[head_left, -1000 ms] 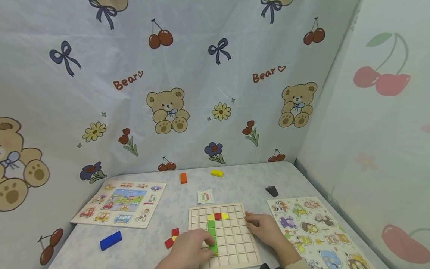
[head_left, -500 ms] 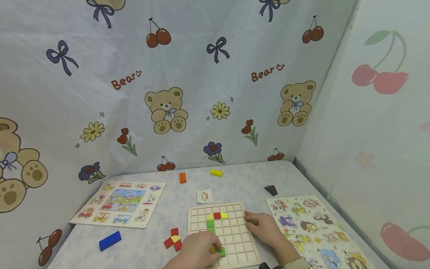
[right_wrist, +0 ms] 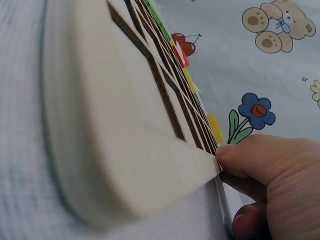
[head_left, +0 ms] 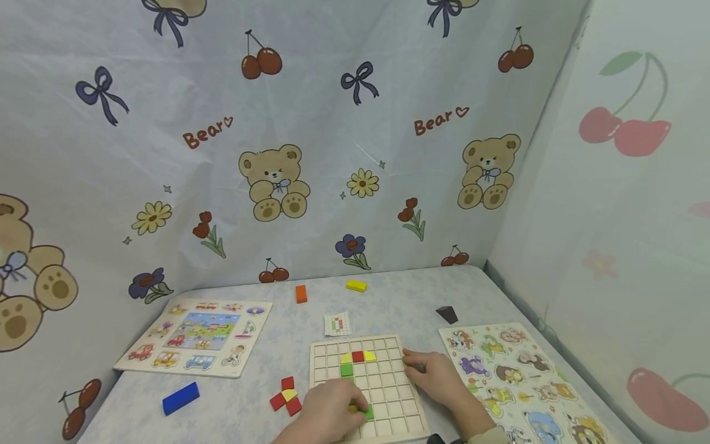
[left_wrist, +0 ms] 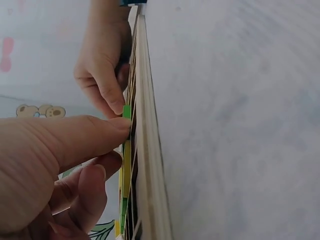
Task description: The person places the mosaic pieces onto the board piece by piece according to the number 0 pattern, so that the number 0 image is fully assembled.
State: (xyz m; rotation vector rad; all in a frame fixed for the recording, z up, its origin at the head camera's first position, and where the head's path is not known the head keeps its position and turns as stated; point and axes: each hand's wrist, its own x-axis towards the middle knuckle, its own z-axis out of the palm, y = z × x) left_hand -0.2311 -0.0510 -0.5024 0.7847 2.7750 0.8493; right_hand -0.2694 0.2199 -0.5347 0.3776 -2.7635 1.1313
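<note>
The left hand (head_left: pixel 327 410) pinches a green block (head_left: pixel 368 412) between thumb and fingers, low on the wooden grid board (head_left: pixel 388 394), near its front edge. The right hand (head_left: pixel 435 376) rests on the right edge of the board, fingers curled against the rim. On the board, another green piece (head_left: pixel 346 370) lies under a red piece (head_left: pixel 358 356) with yellow pieces at both sides. Left of the board, red and yellow blocks (head_left: pixel 287 394) lie on the table (head_left: pixel 399 296), and a blue block (head_left: pixel 180 398) lies further left. An animal puzzle (head_left: pixel 516 376) is at the right edge, a vehicle puzzle (head_left: pixel 196 336) at the left.
</note>
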